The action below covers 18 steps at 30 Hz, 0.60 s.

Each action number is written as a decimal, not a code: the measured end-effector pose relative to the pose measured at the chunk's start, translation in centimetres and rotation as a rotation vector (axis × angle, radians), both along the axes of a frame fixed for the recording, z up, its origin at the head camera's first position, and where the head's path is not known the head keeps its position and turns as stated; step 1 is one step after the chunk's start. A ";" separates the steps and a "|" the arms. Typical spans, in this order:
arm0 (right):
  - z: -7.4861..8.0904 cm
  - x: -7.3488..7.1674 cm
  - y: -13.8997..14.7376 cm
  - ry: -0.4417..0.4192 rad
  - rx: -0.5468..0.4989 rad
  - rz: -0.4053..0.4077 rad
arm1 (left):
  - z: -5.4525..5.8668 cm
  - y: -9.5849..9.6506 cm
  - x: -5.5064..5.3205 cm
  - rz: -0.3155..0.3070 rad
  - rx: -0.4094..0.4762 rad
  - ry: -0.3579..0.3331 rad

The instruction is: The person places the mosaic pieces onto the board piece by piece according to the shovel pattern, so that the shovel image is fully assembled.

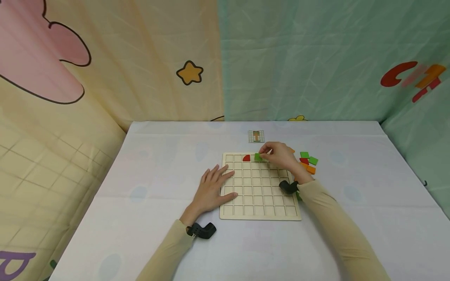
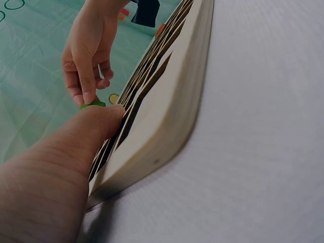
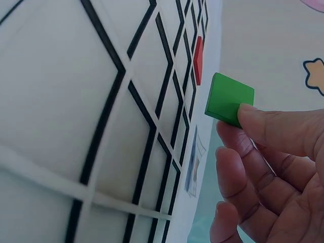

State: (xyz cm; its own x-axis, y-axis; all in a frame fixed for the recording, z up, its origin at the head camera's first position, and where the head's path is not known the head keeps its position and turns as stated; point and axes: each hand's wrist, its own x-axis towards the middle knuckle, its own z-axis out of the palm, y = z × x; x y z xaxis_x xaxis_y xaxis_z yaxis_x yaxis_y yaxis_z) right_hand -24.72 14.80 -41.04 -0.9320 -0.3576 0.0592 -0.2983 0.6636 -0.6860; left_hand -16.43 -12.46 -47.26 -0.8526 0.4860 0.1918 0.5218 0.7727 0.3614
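Wooden grid board [image 1: 248,191], one: pale, with rows of square cells, flat on a white-covered table [image 1: 158,156]. Red quarter-circle tile [image 1: 247,158], one: in a cell of the far row, left of the board's middle. Green square tile [image 3: 230,96], one: tilted and raised above the board's far edge, just right of the red piece, pinched between thumb and fingertips of the right hand [image 1: 279,154]. Left hand [image 1: 211,193]: fingers spread, thumb and fingertips resting over the board's left edge, seemingly to steady it. Pattern card [image 1: 256,136], one: between the board's far edge and the table's far edge; details too small to read. Loose tiles [image 1: 311,169], green, red and orange: beyond the board's right edge, some partly hidden by the right arm.

Step in hand, as judged: laying a tile in the far row — green not yet seated. Next move calls for levelling it, squaring its sides to a cell, then releasing.
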 end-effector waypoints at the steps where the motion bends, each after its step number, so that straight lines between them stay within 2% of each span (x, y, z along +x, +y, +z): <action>1: 0.0 -0.1 -0.1 0.000 0.003 0.004 | 0.0 0.0 0.0 0.000 0.001 0.000; 8: -0.3 -0.6 -0.8 0.010 0.046 0.011 | 0.0 0.0 0.0 0.001 0.001 -0.013; 18: -0.4 -0.5 -1.2 -0.008 0.079 -0.007 | -0.1 -0.1 0.0 -0.005 0.009 -0.001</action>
State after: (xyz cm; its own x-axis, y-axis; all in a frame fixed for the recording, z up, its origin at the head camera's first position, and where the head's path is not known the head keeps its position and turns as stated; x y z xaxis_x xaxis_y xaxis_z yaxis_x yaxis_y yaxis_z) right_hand -25.21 13.61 -41.43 -0.9349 -0.3541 0.0242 -0.2882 0.7176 -0.6340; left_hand -16.47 -12.58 -47.36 -0.8502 0.4888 0.1955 0.5256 0.7666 0.3688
